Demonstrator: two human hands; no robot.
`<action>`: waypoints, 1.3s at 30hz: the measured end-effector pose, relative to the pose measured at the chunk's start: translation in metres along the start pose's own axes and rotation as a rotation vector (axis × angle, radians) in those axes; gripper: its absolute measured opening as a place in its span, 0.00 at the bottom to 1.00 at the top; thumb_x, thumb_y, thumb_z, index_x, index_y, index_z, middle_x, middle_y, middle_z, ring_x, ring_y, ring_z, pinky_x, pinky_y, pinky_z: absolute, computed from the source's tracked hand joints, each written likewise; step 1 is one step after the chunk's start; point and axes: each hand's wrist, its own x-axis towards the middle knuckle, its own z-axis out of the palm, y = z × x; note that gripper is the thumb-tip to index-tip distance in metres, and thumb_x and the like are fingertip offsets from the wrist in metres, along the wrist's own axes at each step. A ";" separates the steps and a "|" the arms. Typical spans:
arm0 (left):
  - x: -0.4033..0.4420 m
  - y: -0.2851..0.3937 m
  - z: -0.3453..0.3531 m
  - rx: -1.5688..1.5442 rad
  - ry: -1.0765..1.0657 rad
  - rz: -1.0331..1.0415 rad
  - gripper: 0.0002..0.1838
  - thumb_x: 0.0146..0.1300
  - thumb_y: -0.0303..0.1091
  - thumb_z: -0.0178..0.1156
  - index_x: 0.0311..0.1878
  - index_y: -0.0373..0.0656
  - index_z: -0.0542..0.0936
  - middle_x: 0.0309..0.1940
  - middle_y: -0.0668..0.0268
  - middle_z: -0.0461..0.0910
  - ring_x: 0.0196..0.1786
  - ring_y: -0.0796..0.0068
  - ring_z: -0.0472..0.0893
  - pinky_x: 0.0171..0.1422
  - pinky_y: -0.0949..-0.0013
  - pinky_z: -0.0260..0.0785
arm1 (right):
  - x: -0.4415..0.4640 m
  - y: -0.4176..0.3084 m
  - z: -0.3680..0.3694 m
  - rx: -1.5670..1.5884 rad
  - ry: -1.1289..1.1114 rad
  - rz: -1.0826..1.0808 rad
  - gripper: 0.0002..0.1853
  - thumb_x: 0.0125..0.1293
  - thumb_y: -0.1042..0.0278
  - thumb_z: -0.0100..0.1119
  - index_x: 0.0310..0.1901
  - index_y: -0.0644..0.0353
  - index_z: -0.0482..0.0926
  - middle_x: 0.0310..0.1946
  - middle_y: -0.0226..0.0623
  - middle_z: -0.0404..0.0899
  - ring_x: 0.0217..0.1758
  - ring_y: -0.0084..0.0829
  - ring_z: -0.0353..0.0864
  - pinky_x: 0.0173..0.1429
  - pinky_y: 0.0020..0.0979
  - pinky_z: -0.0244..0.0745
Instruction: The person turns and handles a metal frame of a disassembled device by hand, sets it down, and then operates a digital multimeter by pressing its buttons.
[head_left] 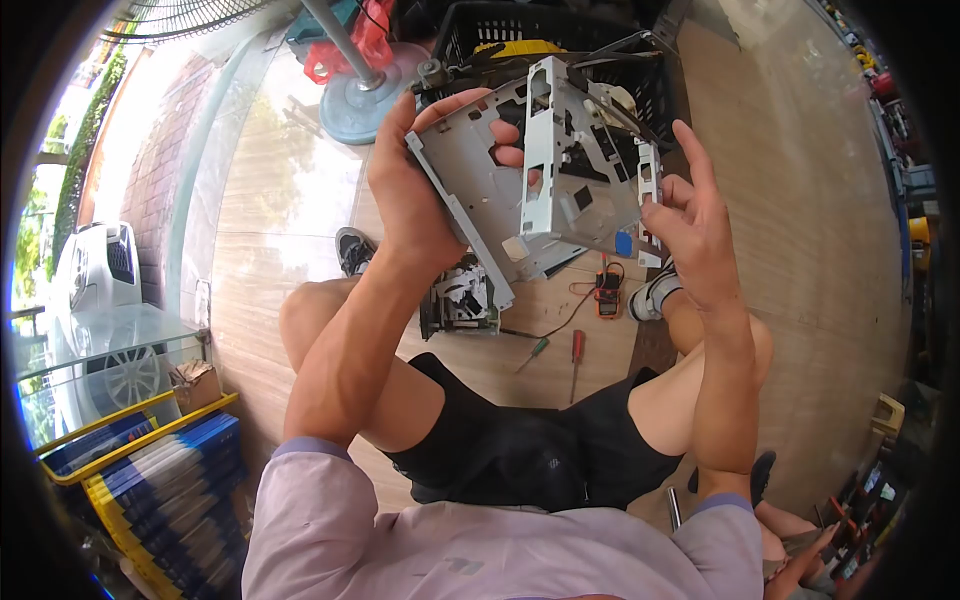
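My left hand (408, 205) is wrapped round the left edge of a bare sheet-metal chassis (465, 165), fingertips showing through its cutouts. A white metal bracket frame (541, 150) stands over the chassis; whether the two are joined I cannot tell. At the frame's right side, my right hand (692, 225) pinches the edge with thumb and bent fingers, one finger raised. Below, on the floor, lie an opened electronic unit (465, 300), an orange multimeter (608, 295), a green-handled screwdriver (540, 346) and a red-handled screwdriver (577, 348).
A black plastic crate (672, 95) full of parts stands just beyond my hands. Left of it is a round pale-blue stand base (350, 105) with a red plastic bag (350, 52). Stacked blue boxes (180, 470) are at lower left. Another person's arm (800, 560) shows at lower right.
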 end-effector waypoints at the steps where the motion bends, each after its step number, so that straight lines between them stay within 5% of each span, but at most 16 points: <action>1: -0.001 0.001 0.001 0.025 0.001 0.001 0.34 0.78 0.60 0.40 0.61 0.36 0.76 0.40 0.50 0.84 0.38 0.57 0.85 0.46 0.49 0.81 | -0.001 -0.006 -0.002 0.050 -0.051 0.045 0.45 0.63 0.81 0.54 0.83 0.62 0.49 0.41 0.36 0.81 0.37 0.19 0.76 0.42 0.23 0.75; 9: -0.013 0.002 0.004 0.108 -0.101 -0.044 0.35 0.79 0.61 0.39 0.63 0.35 0.75 0.40 0.51 0.84 0.38 0.61 0.86 0.48 0.50 0.83 | -0.009 -0.008 0.002 0.115 -0.288 0.194 0.46 0.54 0.79 0.54 0.80 0.54 0.61 0.44 0.37 0.82 0.39 0.24 0.81 0.46 0.28 0.78; 14: -0.015 0.004 0.004 0.162 -0.080 0.002 0.37 0.77 0.63 0.39 0.65 0.35 0.73 0.41 0.52 0.83 0.39 0.60 0.86 0.50 0.49 0.82 | -0.008 -0.028 0.007 0.189 -0.212 0.405 0.35 0.56 0.82 0.50 0.69 0.54 0.73 0.36 0.35 0.82 0.32 0.24 0.81 0.33 0.32 0.83; 18: -0.016 0.005 0.006 0.231 -0.036 0.088 0.37 0.77 0.64 0.38 0.65 0.36 0.74 0.42 0.52 0.83 0.41 0.61 0.85 0.53 0.50 0.82 | 0.006 -0.002 -0.010 -0.127 -0.008 0.238 0.36 0.59 0.77 0.50 0.73 0.54 0.67 0.39 0.37 0.78 0.33 0.25 0.76 0.32 0.32 0.83; 22: -0.019 -0.003 0.009 0.301 0.002 0.186 0.34 0.79 0.59 0.38 0.63 0.35 0.75 0.41 0.54 0.83 0.42 0.64 0.85 0.52 0.55 0.81 | 0.012 0.003 -0.017 -0.095 0.157 0.249 0.36 0.62 0.76 0.51 0.76 0.53 0.64 0.39 0.38 0.79 0.33 0.25 0.77 0.32 0.33 0.83; 25: -0.023 -0.013 0.012 0.327 0.009 0.223 0.33 0.81 0.57 0.38 0.62 0.33 0.76 0.41 0.55 0.84 0.42 0.66 0.85 0.51 0.59 0.81 | 0.018 0.029 -0.022 -0.116 0.163 0.039 0.36 0.65 0.78 0.51 0.77 0.54 0.62 0.37 0.36 0.79 0.32 0.24 0.78 0.31 0.34 0.83; 31: -0.027 -0.029 0.010 0.436 0.017 0.216 0.34 0.81 0.58 0.40 0.62 0.32 0.77 0.43 0.56 0.85 0.43 0.68 0.85 0.53 0.62 0.81 | 0.015 0.039 -0.016 0.038 0.149 -0.004 0.21 0.69 0.77 0.52 0.63 0.60 0.71 0.34 0.34 0.79 0.32 0.22 0.79 0.34 0.24 0.76; 33: -0.028 -0.032 0.009 0.452 0.010 0.208 0.35 0.81 0.58 0.40 0.62 0.31 0.77 0.43 0.56 0.85 0.43 0.69 0.85 0.54 0.63 0.80 | 0.017 0.025 -0.010 -0.078 0.194 0.179 0.18 0.71 0.76 0.52 0.61 0.60 0.72 0.34 0.33 0.80 0.32 0.20 0.79 0.35 0.22 0.73; 35: -0.029 -0.035 0.009 0.449 -0.004 0.200 0.36 0.81 0.59 0.40 0.63 0.31 0.77 0.43 0.56 0.85 0.44 0.69 0.85 0.54 0.65 0.79 | 0.019 0.035 -0.011 -0.162 0.202 0.118 0.16 0.68 0.74 0.53 0.56 0.66 0.73 0.33 0.38 0.84 0.26 0.24 0.82 0.27 0.31 0.79; 39: -0.026 -0.035 0.004 0.520 -0.014 0.190 0.38 0.76 0.64 0.40 0.67 0.35 0.74 0.48 0.53 0.83 0.48 0.62 0.84 0.56 0.57 0.79 | 0.015 0.003 0.001 -0.048 0.159 0.302 0.11 0.71 0.74 0.54 0.53 0.63 0.73 0.34 0.38 0.84 0.26 0.24 0.83 0.26 0.28 0.81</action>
